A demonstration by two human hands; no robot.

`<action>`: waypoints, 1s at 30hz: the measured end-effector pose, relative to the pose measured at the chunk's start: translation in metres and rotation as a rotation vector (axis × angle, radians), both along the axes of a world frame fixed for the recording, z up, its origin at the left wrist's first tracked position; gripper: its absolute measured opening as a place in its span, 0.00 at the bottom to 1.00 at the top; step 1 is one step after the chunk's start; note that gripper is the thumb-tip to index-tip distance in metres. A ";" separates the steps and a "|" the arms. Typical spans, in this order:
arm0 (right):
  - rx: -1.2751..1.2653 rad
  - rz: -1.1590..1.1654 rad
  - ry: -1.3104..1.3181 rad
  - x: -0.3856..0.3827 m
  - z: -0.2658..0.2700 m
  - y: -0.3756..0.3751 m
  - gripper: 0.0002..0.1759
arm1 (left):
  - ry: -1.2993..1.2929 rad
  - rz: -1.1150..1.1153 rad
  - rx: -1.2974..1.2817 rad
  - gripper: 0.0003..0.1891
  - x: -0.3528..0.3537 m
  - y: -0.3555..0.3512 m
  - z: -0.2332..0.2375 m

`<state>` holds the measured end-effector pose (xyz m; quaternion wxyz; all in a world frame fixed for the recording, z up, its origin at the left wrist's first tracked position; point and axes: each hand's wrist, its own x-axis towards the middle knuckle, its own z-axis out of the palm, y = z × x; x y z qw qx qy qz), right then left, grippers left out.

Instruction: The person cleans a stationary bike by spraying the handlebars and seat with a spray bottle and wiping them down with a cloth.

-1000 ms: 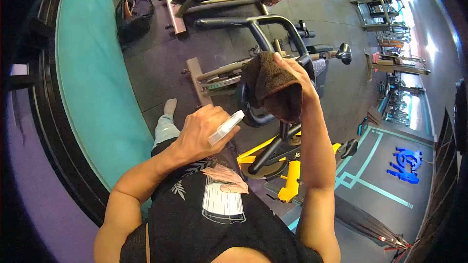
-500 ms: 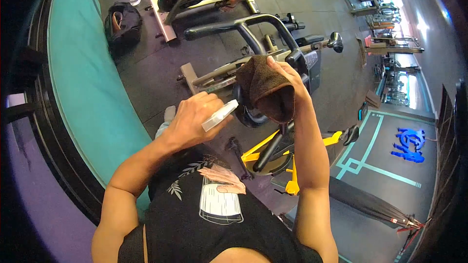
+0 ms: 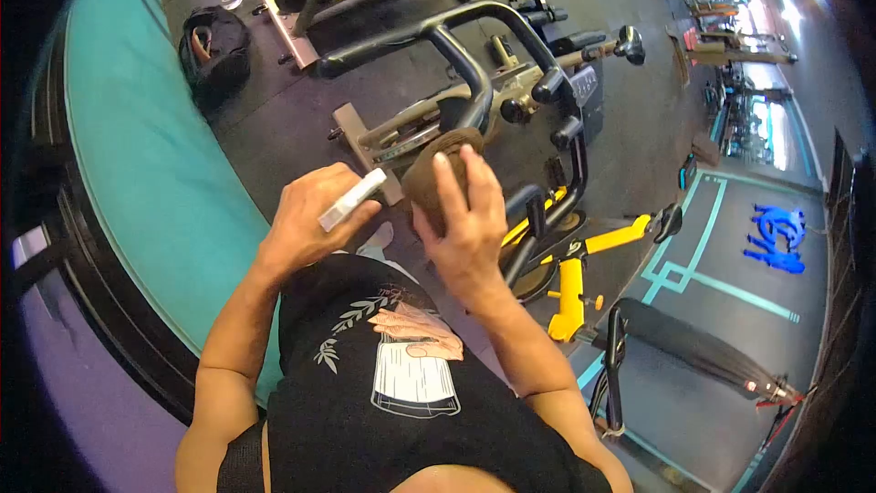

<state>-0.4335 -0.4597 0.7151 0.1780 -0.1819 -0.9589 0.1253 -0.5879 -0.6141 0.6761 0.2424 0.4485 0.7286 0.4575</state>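
Two bare hands share the work, and handling it well seems to call for a firm but easy hold on each side: the brown cloth (image 3: 425, 184) spread behind the fingers so that no loose fold slips, and the white spray head (image 3: 353, 201) (it looks like one, though its lower part is hidden) aimed squarely at the fabric and away from the body. A slight gap between the two would probably let the cloth turn freely, and a relaxed wrist should help the fabric lie flat rather than bunch up. The left hand (image 3: 312, 217) is closed around the white spray head, which juts out above the thumb side of the curled fingers, slanting toward the cloth without touching it. The right hand (image 3: 470, 242) grasps the brown cloth, with two fingers (image 3: 449, 184) laid extended over its near face and the thumb along its lower edge; how the other fingers grip behind it, I cannot tell. The cloth sits just beside the black handlebar (image 3: 474, 91); whether they touch is unclear.
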 end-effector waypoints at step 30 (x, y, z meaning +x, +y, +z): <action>-1.648 -0.789 0.365 -0.030 -0.009 0.083 0.28 | -0.151 0.129 0.004 0.10 -0.006 -0.011 -0.014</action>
